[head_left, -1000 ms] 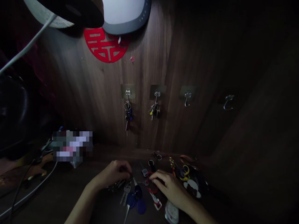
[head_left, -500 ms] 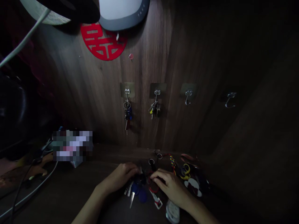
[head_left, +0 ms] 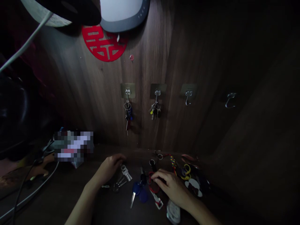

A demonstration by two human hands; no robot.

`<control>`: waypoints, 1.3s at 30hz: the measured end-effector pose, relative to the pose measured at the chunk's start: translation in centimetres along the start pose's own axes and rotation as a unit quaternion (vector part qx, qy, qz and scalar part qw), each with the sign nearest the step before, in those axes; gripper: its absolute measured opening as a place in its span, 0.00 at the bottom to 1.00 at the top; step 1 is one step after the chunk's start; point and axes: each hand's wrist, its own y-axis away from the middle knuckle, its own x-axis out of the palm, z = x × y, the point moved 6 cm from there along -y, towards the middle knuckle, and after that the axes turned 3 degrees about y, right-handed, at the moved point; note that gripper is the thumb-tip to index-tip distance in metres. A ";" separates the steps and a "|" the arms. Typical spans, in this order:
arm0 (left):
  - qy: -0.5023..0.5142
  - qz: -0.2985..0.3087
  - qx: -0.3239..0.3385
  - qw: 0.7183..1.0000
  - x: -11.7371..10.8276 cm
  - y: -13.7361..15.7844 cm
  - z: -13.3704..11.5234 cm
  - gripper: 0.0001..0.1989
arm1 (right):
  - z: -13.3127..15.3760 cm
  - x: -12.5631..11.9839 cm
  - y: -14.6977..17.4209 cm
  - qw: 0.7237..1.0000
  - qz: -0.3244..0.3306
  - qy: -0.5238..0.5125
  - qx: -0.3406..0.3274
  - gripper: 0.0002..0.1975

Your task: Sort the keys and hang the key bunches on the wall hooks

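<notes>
My left hand (head_left: 111,167) is over the dark wooden surface, fingers bent in a pinch. A silver key (head_left: 126,173) hangs right at its fingertips. Below lie more silver keys (head_left: 119,183), spread out. Between my hands are a blue-headed key (head_left: 133,195), a blue round tag (head_left: 143,196) and a black key piece (head_left: 142,178). With thumb and fingers pressed together, my right hand (head_left: 168,184) pinches the edge of a red keychain (head_left: 154,187); its grip is partly in shadow. A strap with a white-and-red buckle (head_left: 158,202) extends from that keychain.
Key bunches hang from the left hook (head_left: 127,97) and the second hook (head_left: 157,97); two bare hooks (head_left: 188,98) are farther right. A yellow ring (head_left: 187,170), a white tag (head_left: 194,187) and a grey-white object (head_left: 173,212) lie at right. Cables (head_left: 32,197) run along the left.
My left hand has moved left, away from the blue tags, and silver keys now lie apart from them. My right hand has stayed in place.
</notes>
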 end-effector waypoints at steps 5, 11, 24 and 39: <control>-0.019 -0.005 0.012 1.000 -0.4 0.0 0.6 0.14 | -0.2 0.1 0.1 1.000 -0.001 -0.003 0.001 0.11; -0.042 0.032 0.022 0.998 0.1 0.2 1.2 0.12 | -0.1 0.0 0.1 1.000 -0.004 -0.006 0.003 0.11; -0.077 0.041 0.014 0.996 1.1 0.2 -0.3 0.07 | 0.2 -0.2 0.1 1.000 0.000 0.003 0.019 0.11; -0.083 0.029 0.012 0.996 1.8 0.0 -0.6 0.08 | -0.1 0.0 0.1 1.000 -0.004 -0.006 0.004 0.11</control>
